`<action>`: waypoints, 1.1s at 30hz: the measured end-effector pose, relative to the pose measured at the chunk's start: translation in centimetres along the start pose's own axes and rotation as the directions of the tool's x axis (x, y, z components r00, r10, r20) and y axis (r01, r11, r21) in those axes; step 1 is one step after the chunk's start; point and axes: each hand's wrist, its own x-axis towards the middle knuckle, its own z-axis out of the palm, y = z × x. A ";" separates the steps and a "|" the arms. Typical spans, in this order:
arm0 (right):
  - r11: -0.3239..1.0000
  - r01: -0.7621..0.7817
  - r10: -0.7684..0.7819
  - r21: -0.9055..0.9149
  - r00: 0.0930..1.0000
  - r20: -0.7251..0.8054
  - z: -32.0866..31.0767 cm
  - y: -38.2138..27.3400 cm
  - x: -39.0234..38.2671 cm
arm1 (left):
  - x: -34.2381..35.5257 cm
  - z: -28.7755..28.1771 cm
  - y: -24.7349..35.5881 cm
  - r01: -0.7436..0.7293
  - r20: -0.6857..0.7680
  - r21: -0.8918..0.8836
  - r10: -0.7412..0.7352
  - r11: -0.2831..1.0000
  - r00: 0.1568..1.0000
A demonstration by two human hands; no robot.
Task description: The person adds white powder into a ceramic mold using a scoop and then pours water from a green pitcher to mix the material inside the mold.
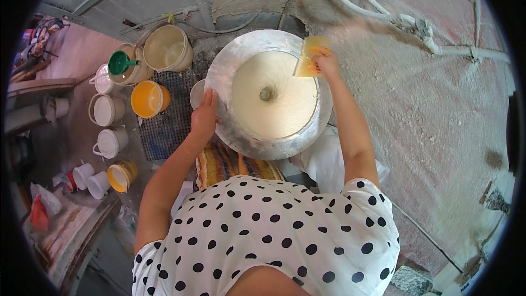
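A wide round metal bowl (241,49) stands in front of me, its broad rim smeared with white. Inside it is a smooth cream-white mixture (268,112) with swirl lines around a small greyish spot at the middle; I cannot tell whether that spot is a shaft or a hollow. My right hand (327,63) is closed on a flat yellow scraper (305,57) at the bowl's far right, its edge over the rim and close to the mixture. On the left side of the rim lies my left hand (204,115), fingers stretched out and holding nothing.
Left of the bowl, a yellow bucket (150,99) stands on a dark grid mat (164,137). Around it are a large beige bucket (168,48), a green dipper (120,63) and several white pails (108,111). White pipes (356,5) run along the dusty wall at the right.
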 end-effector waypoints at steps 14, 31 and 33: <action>0.983 0.135 -0.071 -0.124 0.905 0.419 8.7 -4.8 -0.9 | 0.3 -0.4 0.8 0.044 0.046 0.010 -0.045 0.999 0.998; 0.757 0.523 -0.237 -0.392 0.779 0.581 6.2 -5.1 -7.4 | 0.3 -1.0 0.5 0.049 0.079 0.040 -0.052 0.998 0.996; 0.893 0.384 -0.227 -0.233 0.833 0.505 0.8 -3.1 -8.7 | 0.0 -0.7 0.4 0.023 0.054 0.019 -0.024 1.000 0.998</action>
